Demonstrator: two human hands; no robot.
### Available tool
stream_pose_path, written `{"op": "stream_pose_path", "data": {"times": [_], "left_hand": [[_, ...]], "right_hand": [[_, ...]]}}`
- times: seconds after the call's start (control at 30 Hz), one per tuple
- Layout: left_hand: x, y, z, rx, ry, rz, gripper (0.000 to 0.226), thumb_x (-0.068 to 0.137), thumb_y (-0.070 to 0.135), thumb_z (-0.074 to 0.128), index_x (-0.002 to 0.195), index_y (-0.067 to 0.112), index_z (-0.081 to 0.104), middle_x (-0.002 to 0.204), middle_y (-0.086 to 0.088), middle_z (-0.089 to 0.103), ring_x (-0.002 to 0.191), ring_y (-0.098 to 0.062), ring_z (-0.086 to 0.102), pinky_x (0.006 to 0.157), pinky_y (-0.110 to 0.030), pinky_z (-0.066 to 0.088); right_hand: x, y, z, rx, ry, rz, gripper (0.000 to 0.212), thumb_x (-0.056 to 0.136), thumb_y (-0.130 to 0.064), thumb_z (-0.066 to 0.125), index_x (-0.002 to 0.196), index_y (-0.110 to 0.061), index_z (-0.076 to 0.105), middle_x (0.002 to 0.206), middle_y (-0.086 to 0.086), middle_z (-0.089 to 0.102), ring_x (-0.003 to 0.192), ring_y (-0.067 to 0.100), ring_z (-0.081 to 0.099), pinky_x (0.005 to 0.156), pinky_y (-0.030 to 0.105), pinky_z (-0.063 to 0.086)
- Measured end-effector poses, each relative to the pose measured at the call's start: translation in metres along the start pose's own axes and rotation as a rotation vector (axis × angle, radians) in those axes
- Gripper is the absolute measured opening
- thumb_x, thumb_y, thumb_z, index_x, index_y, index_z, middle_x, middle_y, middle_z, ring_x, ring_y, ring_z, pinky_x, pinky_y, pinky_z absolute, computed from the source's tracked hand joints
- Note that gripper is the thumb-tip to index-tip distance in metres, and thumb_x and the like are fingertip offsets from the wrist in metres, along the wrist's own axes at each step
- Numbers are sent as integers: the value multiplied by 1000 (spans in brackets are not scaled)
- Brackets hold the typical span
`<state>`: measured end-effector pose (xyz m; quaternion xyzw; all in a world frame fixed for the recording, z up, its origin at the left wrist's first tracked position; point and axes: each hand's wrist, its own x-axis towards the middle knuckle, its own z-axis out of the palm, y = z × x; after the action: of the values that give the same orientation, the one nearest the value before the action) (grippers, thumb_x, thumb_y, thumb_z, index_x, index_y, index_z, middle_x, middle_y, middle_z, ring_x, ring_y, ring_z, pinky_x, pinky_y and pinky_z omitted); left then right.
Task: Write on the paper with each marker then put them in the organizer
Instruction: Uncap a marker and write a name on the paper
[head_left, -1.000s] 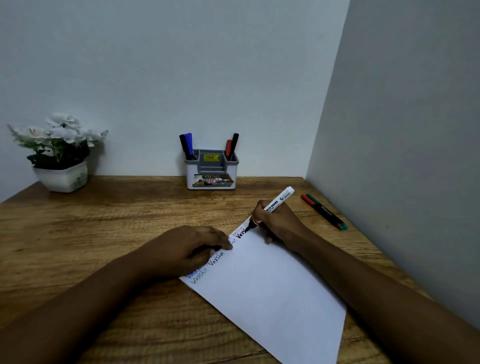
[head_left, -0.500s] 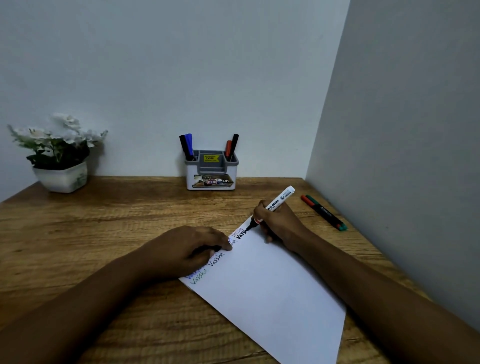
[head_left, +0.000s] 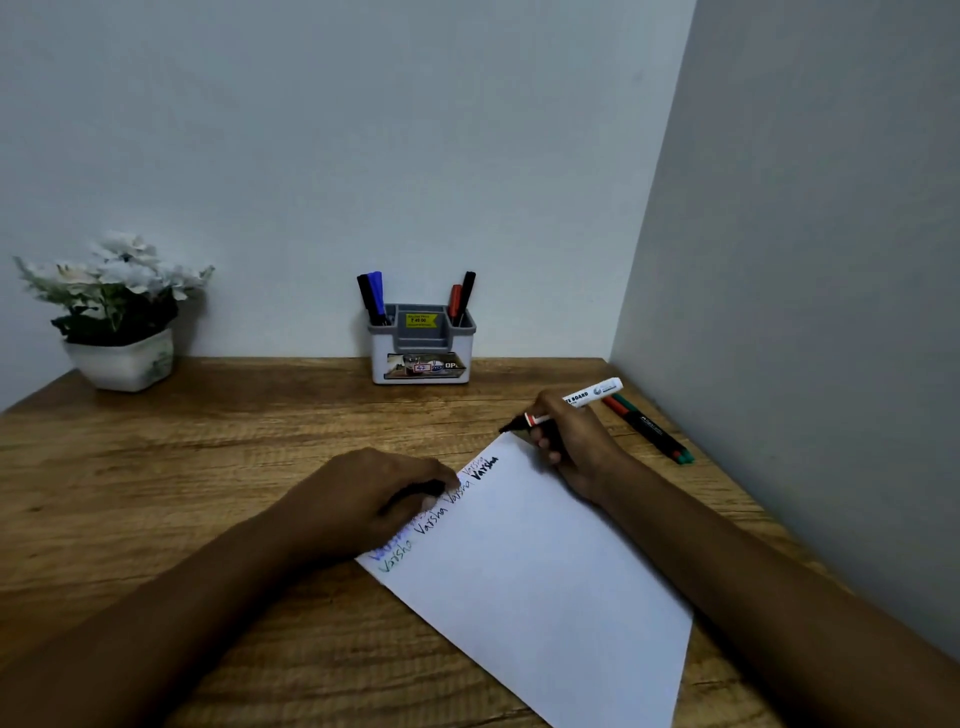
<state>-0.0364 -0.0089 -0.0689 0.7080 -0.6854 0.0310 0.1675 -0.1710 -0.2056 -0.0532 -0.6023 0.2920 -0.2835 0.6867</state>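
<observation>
- Pale bare walls meet in a corner behind and to the right of the wooden counter.
- A white sheet of paper lies askew on the counter, one corner pointing away. "Varsha" is written again and again along its left edge in green, black, red and a thick black.
- The left hand rests on that edge with its fingers curled. Something dark shows under them, and I cannot tell whether they grip it.
- The right hand has its fingers wrapped round a white marker. The marker slants from far right down to near left, with its black tip just off the paper's far corner. I can read "BOARD" on its barrel.
- A white pot of pale flowers stands at the far left.
- The grey and white organizer stands against the back wall. It has a yellow sticker whose print is too small to read, and "OP" on its front label. A black and a blue marker stand in its left slot, a red and a black one in its right slot.
- A red and a green marker lie side by side near the right wall.
</observation>
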Motion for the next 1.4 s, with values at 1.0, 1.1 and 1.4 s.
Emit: {"op": "stream_pose_path", "data": {"times": [1.0, 1.1, 1.4], "left_hand": [[10, 23, -9, -1474, 591, -484, 32, 67, 10, 66, 99, 12, 69, 91, -5, 75, 85, -12, 71, 62, -15, 54], [10, 24, -11, -1396, 622, -465, 31, 65, 10, 68, 96, 14, 70, 91, -4, 75, 87, -13, 71, 61, -15, 53], [5, 35, -16, -1071, 717, -285, 28, 70, -5, 69, 90, 14, 69, 85, 14, 74, 85, -5, 69, 65, -15, 53]], "right_hand": [[-38, -19, 28, 26, -393, -216, 17, 93, -11, 51, 76, -11, 54, 64, 9, 65, 53, 16, 61, 47, 25, 51], [-39, -17, 29, 130, -392, -183, 19, 92, -12, 52, 74, -10, 56, 63, 10, 66, 52, 15, 63, 46, 22, 52], [-44, -19, 36, 178, -298, -78, 26, 91, -21, 55, 73, -5, 62, 53, 7, 63, 40, 11, 58, 39, 18, 47]]}}
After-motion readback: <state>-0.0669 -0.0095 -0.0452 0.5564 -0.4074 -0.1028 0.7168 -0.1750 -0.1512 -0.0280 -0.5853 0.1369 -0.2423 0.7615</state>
